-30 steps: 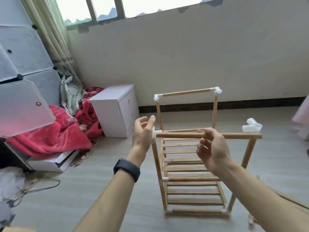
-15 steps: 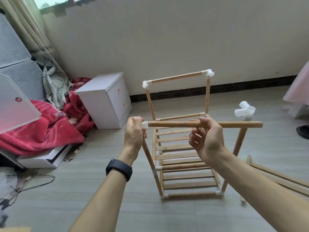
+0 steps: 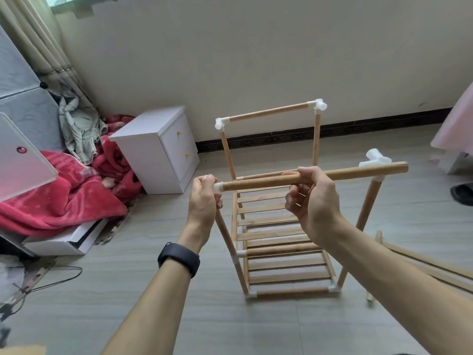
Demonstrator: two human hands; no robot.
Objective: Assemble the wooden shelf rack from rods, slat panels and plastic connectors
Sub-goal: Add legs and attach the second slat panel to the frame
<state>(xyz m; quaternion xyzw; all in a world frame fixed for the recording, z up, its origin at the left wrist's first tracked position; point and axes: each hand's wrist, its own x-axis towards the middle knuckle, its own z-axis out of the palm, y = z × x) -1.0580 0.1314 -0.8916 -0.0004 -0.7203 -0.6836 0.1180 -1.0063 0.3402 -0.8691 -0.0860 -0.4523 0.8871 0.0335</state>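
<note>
The rod (image 3: 258, 183) lay nearly level across the front top of the rack (image 3: 286, 275), running from 9 to 3 o'clock and rising a little toward 3; its left end sat in the left connector (image 3: 217, 187), at the top of the front left post; its right end reached past the right connector (image 3: 375, 160) on the front right post (image 3: 368, 203), though whether it touched could not be told; the left grip (image 3: 203, 198) was curled round the left connector and the post top; the right grip (image 3: 314, 201) held the rod near its middle, thumb on top, fingers curled beneath; the rack stood on the floor (image 3: 256, 329) with two slat tiers fitted and its back frame rising at 12 o'clock; loose slats (image 3: 422, 260) lay at 4 o'clock of it; a white cabinet (image 3: 153, 155) stood at 10 o'clock; a red blanket (image 3: 64, 190) lay at 9; a black band (image 3: 179, 258) circled the left wrist.
</note>
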